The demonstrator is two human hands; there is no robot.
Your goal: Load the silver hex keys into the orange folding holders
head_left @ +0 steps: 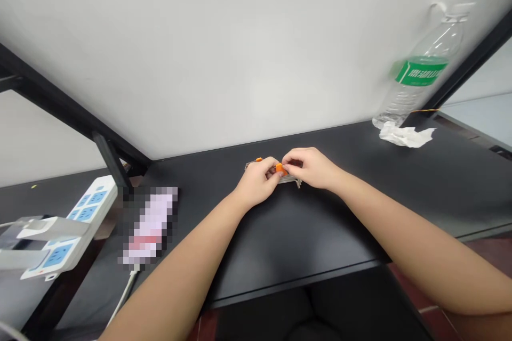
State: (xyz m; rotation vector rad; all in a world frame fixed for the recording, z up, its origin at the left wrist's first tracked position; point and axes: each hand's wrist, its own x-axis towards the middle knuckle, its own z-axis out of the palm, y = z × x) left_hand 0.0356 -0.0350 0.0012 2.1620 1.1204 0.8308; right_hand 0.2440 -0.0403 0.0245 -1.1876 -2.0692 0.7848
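Observation:
On the black tabletop, near its back edge, lies a set of thin silvery hex keys (295, 180) with bent ends. An orange plastic holder (281, 169) sits on them, and a second small orange piece (259, 160) shows at their left end. My left hand (260, 178) is closed with its fingers and thumb on the orange holder. From the other side my right hand (310, 166) pinches at the holder, thumb and forefinger close together. The fingers cover much of the set, so the exact grip is partly hidden.
A clear bottle with a green label (420, 72) stands at the back right by the wall, a crumpled white tissue (406, 135) before it. To the left lie a blurred-out phone (150, 226) on a white cable and a white power strip (86, 218) with plugs. Black frame bars (60, 104) rise at the side.

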